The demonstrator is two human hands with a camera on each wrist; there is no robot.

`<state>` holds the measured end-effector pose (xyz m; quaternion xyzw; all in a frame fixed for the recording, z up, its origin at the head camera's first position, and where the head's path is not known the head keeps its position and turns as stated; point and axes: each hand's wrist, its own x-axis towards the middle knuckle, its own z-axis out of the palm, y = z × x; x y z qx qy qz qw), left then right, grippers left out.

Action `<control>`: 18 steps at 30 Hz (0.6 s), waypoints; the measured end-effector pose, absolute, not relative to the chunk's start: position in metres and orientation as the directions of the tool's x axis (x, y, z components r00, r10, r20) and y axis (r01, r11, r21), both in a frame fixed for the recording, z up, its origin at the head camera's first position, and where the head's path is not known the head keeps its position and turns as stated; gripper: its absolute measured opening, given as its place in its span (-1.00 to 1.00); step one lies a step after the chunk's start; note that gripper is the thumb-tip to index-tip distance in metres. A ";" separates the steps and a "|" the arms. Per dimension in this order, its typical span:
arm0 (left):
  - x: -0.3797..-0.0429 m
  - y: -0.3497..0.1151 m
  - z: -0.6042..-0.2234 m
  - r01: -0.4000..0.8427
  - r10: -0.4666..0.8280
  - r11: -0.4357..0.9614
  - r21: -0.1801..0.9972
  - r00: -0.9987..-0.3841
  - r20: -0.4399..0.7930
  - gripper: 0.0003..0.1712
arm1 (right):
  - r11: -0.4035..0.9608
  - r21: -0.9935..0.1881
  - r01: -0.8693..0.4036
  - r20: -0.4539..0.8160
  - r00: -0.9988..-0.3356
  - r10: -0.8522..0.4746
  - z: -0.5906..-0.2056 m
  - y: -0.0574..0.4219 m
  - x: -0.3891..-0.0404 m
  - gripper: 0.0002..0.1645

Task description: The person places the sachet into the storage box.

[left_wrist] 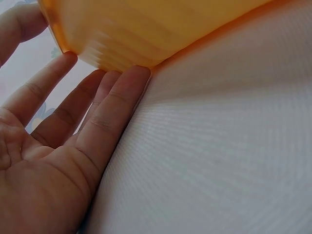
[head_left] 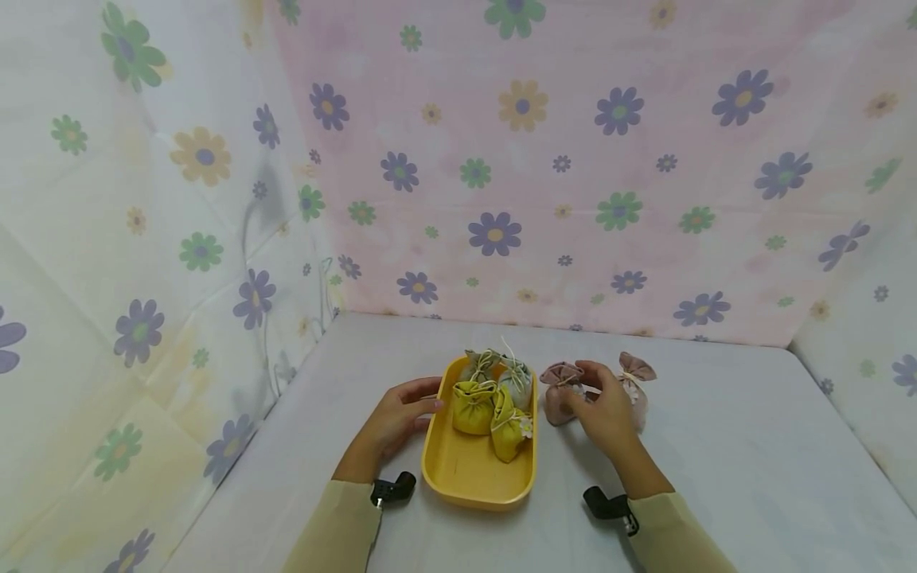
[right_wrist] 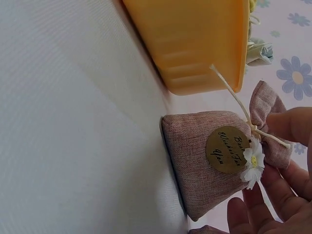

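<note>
My left hand (head_left: 394, 418) rests its fingertips against the left side of a yellow plastic tray (head_left: 473, 481); in the left wrist view its fingers (left_wrist: 105, 117) are extended along the tray's lower wall. Just right of the tray, my right hand (head_left: 609, 412) pinches the gathered neck of a dusty-pink drawstring sachet (right_wrist: 195, 156) between thumb and fingers. This sachet stands on the table and bears a round "Best Wishes For You" label and a white flower. Inside the tray are two yellow-green sachets (head_left: 473, 414), a grey-green sachet (head_left: 478, 368) and a pale blue-grey sachet (head_left: 516, 387).
Another pink sachet (head_left: 636, 369) stands behind the right hand, partly hidden by it. The white-covered table (head_left: 752, 461) reaches back to a flower-patterned curtain (head_left: 544, 183). A similar curtain (head_left: 143, 263) closes off the left side.
</note>
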<state>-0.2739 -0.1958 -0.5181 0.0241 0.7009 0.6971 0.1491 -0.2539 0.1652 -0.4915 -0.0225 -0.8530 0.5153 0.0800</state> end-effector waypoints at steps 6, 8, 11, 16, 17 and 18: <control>-0.272 -0.195 -0.517 -0.168 0.242 0.021 0.986 -0.956 -0.168 -0.36 | 0.490 -0.870 -0.051 0.140 -0.979 0.146 -0.489 0.166 -0.253 -0.59; -0.272 -0.195 -0.516 -0.169 0.241 0.019 0.985 -0.956 -0.169 -0.36 | 0.504 -0.863 -0.046 0.144 -0.977 0.157 -0.488 0.167 -0.253 -0.66; -0.272 -0.195 -0.516 -0.169 0.241 0.020 0.985 -0.956 -0.169 -0.36 | 0.530 -0.847 -0.042 0.161 -0.970 0.181 -0.487 0.167 -0.253 -0.72; -0.272 -0.195 -0.516 -0.167 0.240 0.026 0.986 -0.956 -0.168 -0.35 | 0.552 -0.832 -0.049 0.200 -0.956 0.215 -0.483 0.167 -0.251 -0.75; -0.272 -0.195 -0.516 -0.166 0.239 0.027 0.986 -0.957 -0.168 -0.35 | 0.550 -0.834 -0.047 0.199 -0.954 0.222 -0.482 0.167 -0.251 -0.76; -0.272 -0.195 -0.515 -0.167 0.237 0.027 0.986 -0.957 -0.169 -0.35 | 0.547 -0.836 -0.049 0.202 -0.953 0.224 -0.481 0.167 -0.251 -0.76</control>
